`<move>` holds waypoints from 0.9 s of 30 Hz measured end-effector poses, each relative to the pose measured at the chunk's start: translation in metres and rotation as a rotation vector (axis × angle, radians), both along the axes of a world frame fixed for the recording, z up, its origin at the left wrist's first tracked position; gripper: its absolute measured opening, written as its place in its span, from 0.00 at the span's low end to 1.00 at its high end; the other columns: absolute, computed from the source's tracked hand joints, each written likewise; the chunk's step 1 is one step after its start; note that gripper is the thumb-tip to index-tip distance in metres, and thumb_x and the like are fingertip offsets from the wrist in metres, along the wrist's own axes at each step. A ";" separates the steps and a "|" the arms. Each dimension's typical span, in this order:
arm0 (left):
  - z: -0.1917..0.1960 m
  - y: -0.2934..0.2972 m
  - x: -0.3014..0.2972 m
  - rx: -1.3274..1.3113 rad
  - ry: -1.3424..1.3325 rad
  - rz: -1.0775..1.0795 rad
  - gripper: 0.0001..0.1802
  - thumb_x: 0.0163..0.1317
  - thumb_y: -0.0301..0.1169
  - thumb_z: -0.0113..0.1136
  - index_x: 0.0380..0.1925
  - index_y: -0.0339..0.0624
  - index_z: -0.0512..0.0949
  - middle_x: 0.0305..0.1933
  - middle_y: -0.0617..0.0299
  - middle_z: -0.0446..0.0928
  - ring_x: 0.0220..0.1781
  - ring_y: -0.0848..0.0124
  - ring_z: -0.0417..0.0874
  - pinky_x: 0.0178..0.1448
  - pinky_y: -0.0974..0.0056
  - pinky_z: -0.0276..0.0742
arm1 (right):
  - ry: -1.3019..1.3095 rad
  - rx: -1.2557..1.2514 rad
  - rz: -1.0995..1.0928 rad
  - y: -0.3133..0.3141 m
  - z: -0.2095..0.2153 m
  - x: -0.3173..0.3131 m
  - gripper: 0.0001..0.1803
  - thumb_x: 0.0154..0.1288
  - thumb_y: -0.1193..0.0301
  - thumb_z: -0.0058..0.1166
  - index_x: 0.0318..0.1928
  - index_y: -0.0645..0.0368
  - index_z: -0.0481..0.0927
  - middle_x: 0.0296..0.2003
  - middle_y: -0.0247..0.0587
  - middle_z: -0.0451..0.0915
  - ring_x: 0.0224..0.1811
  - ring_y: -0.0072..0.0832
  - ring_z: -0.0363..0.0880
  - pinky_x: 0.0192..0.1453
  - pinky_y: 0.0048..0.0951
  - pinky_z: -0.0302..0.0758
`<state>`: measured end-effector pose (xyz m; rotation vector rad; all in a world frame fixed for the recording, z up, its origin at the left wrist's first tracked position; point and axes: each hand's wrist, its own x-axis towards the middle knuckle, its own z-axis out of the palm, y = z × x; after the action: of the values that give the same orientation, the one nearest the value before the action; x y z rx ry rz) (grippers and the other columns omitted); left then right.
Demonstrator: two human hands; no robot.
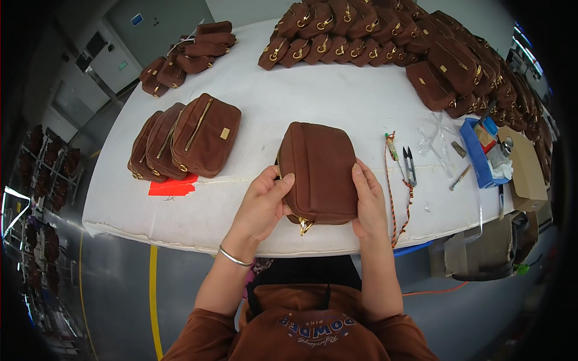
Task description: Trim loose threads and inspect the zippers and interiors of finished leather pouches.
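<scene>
Between my two hands a brown zippered bag is held up over the near edge of the table, its plain panel facing me. My left hand grips the left side, thumb on the panel beside the zipper. At the other side, my right hand presses its thumb on the front edge, with the remaining fingers behind the bag. A gold clasp dangles from the lower left corner. Left of my hands lean three similar bags, with gold zippers and a small gold plate on the front one.
Thread snips and an orange-and-black cord lie to the right. Beyond them stand a blue bin of supplies and a cardboard box. Many brown bags are piled along the back. Red tape marks the white table.
</scene>
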<state>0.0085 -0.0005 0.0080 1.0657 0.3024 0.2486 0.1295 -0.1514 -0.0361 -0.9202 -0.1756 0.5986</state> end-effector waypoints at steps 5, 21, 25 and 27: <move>-0.001 0.000 0.000 -0.040 -0.028 0.004 0.20 0.74 0.32 0.49 0.60 0.33 0.63 0.55 0.52 0.76 0.53 0.68 0.82 0.55 0.60 0.83 | -0.013 -0.029 0.026 -0.001 0.002 -0.001 0.32 0.74 0.59 0.51 0.68 0.69 0.62 0.60 0.47 0.73 0.62 0.27 0.72 0.65 0.29 0.70; 0.049 0.016 -0.004 0.102 -0.296 -0.069 0.26 0.66 0.26 0.58 0.63 0.33 0.69 0.60 0.56 0.76 0.62 0.70 0.75 0.68 0.63 0.67 | -0.633 0.013 0.094 -0.024 0.024 -0.006 0.34 0.59 0.82 0.63 0.66 0.72 0.65 0.62 0.50 0.72 0.66 0.35 0.70 0.71 0.35 0.65; 0.051 0.007 -0.009 0.356 -0.272 -0.025 0.26 0.59 0.22 0.66 0.59 0.33 0.73 0.51 0.60 0.81 0.52 0.73 0.80 0.59 0.68 0.73 | -0.720 0.014 0.037 -0.025 0.036 -0.008 0.35 0.60 0.82 0.62 0.66 0.74 0.64 0.63 0.51 0.72 0.66 0.35 0.70 0.70 0.34 0.65; 0.052 0.004 -0.008 0.641 -0.296 -0.052 0.22 0.56 0.20 0.68 0.53 0.32 0.78 0.45 0.62 0.82 0.44 0.74 0.80 0.52 0.70 0.75 | -0.725 0.049 0.007 -0.026 0.042 -0.008 0.34 0.61 0.81 0.62 0.66 0.74 0.64 0.63 0.51 0.72 0.66 0.35 0.70 0.70 0.34 0.66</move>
<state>0.0008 0.0036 0.0598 1.6417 -0.0851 0.4689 0.1218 -0.1771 0.0060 -1.0578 -0.8392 0.2417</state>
